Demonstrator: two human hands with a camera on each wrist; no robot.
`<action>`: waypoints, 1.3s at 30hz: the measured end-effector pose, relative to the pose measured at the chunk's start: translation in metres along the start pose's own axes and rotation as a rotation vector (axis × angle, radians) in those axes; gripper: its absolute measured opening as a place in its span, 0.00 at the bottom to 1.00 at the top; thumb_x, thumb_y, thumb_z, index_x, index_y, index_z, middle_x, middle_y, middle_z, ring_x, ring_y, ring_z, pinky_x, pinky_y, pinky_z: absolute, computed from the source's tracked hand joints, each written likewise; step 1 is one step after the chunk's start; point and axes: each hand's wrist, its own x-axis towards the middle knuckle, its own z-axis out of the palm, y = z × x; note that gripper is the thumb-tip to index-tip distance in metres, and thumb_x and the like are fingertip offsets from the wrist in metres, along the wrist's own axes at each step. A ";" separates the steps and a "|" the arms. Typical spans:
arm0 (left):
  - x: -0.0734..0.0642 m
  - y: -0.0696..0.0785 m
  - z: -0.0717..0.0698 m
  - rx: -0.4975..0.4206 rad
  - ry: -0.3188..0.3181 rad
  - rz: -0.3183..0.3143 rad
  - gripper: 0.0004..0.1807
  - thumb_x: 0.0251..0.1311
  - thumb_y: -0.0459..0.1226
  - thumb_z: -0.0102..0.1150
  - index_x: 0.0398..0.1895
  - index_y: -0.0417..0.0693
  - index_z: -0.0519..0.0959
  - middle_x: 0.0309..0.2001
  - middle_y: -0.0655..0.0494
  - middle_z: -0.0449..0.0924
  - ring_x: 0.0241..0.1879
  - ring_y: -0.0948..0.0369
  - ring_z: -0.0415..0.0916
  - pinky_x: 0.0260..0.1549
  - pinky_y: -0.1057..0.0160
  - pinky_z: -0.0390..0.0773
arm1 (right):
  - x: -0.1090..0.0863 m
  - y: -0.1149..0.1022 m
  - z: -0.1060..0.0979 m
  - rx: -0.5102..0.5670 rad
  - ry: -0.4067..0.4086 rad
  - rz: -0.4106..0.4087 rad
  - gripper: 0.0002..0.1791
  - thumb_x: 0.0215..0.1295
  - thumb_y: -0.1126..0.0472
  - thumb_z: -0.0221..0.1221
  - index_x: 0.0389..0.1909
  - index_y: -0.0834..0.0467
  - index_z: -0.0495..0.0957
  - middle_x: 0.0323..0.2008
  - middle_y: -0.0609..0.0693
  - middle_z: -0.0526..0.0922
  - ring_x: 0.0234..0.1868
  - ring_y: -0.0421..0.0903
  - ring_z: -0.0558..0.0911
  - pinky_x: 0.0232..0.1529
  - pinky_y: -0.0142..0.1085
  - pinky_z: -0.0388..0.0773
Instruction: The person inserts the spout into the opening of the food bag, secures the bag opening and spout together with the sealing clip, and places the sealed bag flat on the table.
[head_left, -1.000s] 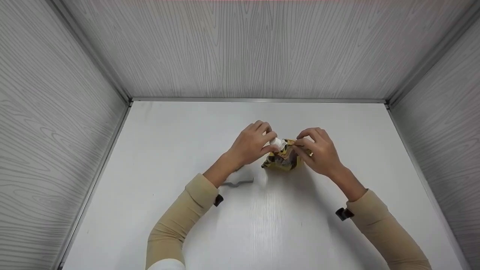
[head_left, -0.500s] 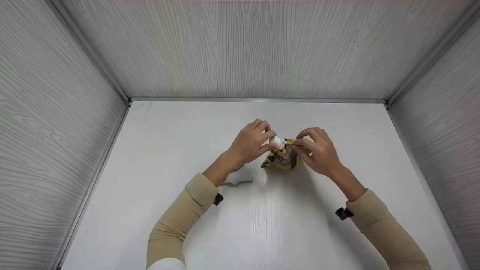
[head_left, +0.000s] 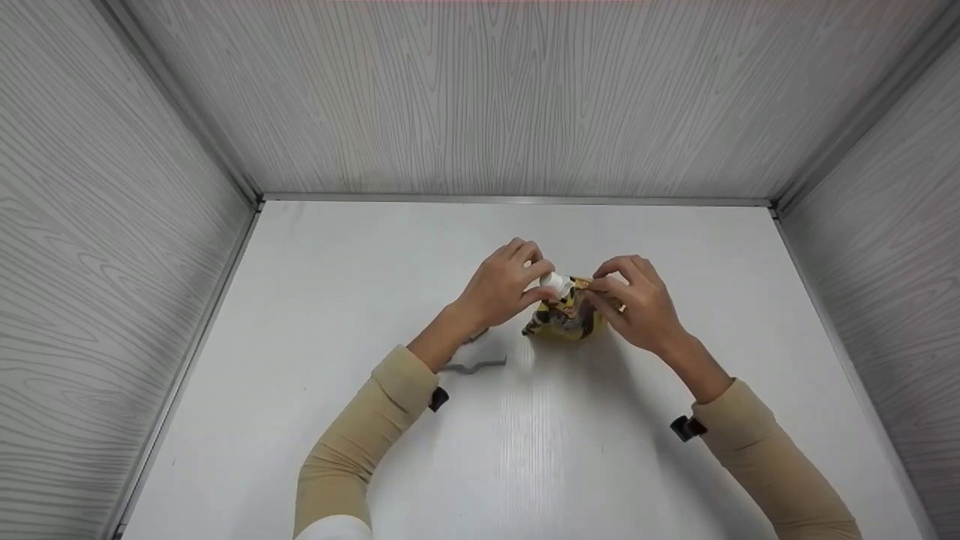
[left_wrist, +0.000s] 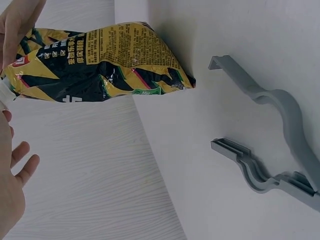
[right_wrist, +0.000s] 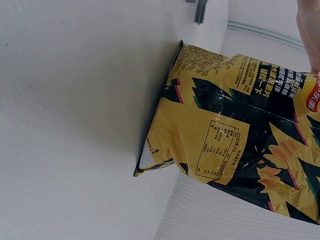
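Observation:
A yellow-and-black snack bag (head_left: pixel 564 322) stands upright on the table, printed with small text in both wrist views. Its upper part is gathered between my hands. My left hand (head_left: pixel 499 285) pinches a white round cap-like piece (head_left: pixel 555 283) at the bag's top left corner. On the other side, my right hand (head_left: pixel 637 304) pinches the top edge of the bag with thumb and fingers. Just left of the bag lies a grey bag clip (left_wrist: pixel 285 107) with a curved bulge midway; its two arms spread apart, partly hidden under my left wrist in the head view.
The white tabletop (head_left: pixel 480 465) is bounded by grey wood-grain panels, with a back wall (head_left: pixel 480 97), a left wall (head_left: pixel 97 285) and a right wall (head_left: pixel 885 262). A metal strip (head_left: pixel 517 199) runs along the rear edge.
Both hands keep nearly the same place and grip. The white piece and the bag's top shift very slightly; the grey clip stays put.

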 end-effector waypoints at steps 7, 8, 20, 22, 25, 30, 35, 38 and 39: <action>-0.003 0.000 0.004 -0.023 0.004 -0.027 0.37 0.70 0.66 0.32 0.50 0.51 0.83 0.45 0.52 0.78 0.49 0.56 0.77 0.50 0.58 0.81 | 0.000 0.000 -0.001 -0.008 -0.013 -0.004 0.06 0.60 0.66 0.74 0.36 0.58 0.86 0.42 0.57 0.84 0.46 0.57 0.80 0.52 0.53 0.76; -0.003 0.001 0.004 -0.031 0.000 -0.033 0.36 0.70 0.65 0.34 0.51 0.51 0.84 0.45 0.52 0.78 0.49 0.56 0.76 0.50 0.58 0.81 | 0.000 0.000 -0.001 -0.009 -0.014 -0.004 0.07 0.60 0.66 0.74 0.36 0.58 0.86 0.42 0.57 0.84 0.46 0.57 0.80 0.52 0.53 0.76; 0.000 -0.002 0.001 -0.011 0.028 0.006 0.36 0.69 0.66 0.34 0.46 0.51 0.83 0.43 0.52 0.77 0.47 0.56 0.76 0.50 0.59 0.81 | 0.001 0.000 -0.001 0.018 -0.010 0.000 0.05 0.62 0.64 0.73 0.37 0.58 0.87 0.42 0.58 0.83 0.45 0.57 0.80 0.50 0.53 0.75; 0.001 -0.002 0.000 -0.011 0.028 0.013 0.37 0.69 0.67 0.32 0.46 0.50 0.83 0.43 0.52 0.77 0.47 0.57 0.76 0.50 0.59 0.81 | 0.001 0.000 -0.001 0.022 -0.007 0.002 0.05 0.62 0.65 0.73 0.37 0.59 0.87 0.42 0.58 0.83 0.45 0.57 0.80 0.50 0.53 0.74; 0.000 -0.002 0.001 -0.015 0.028 0.015 0.37 0.69 0.66 0.31 0.47 0.50 0.82 0.43 0.52 0.77 0.47 0.57 0.76 0.50 0.59 0.81 | 0.001 0.000 -0.001 0.025 -0.006 0.000 0.05 0.62 0.65 0.73 0.37 0.59 0.86 0.42 0.58 0.83 0.45 0.57 0.80 0.50 0.53 0.74; -0.002 -0.001 0.004 -0.021 0.030 -0.001 0.37 0.69 0.66 0.31 0.48 0.51 0.83 0.44 0.52 0.77 0.48 0.57 0.76 0.50 0.59 0.81 | 0.001 0.000 -0.002 0.015 -0.013 -0.004 0.05 0.63 0.64 0.73 0.37 0.59 0.87 0.42 0.58 0.83 0.45 0.57 0.80 0.50 0.53 0.75; -0.006 0.000 0.008 -0.001 0.036 -0.012 0.32 0.70 0.65 0.41 0.49 0.51 0.83 0.43 0.53 0.78 0.47 0.57 0.76 0.49 0.60 0.82 | 0.001 0.002 -0.001 0.014 -0.005 -0.001 0.05 0.61 0.66 0.73 0.36 0.60 0.86 0.42 0.58 0.83 0.44 0.57 0.80 0.49 0.53 0.75; -0.007 0.001 0.010 0.013 0.048 -0.009 0.26 0.69 0.62 0.52 0.48 0.52 0.84 0.43 0.53 0.78 0.47 0.57 0.76 0.48 0.60 0.82 | 0.001 0.002 0.000 0.014 0.001 -0.001 0.06 0.60 0.67 0.74 0.35 0.60 0.86 0.41 0.58 0.83 0.44 0.57 0.80 0.48 0.53 0.75; -0.007 0.001 0.010 0.019 0.051 -0.007 0.25 0.69 0.61 0.54 0.47 0.52 0.84 0.43 0.53 0.78 0.47 0.57 0.76 0.48 0.60 0.82 | 0.001 0.002 0.000 0.015 0.001 0.000 0.06 0.60 0.67 0.74 0.35 0.60 0.86 0.41 0.58 0.83 0.44 0.57 0.80 0.48 0.53 0.75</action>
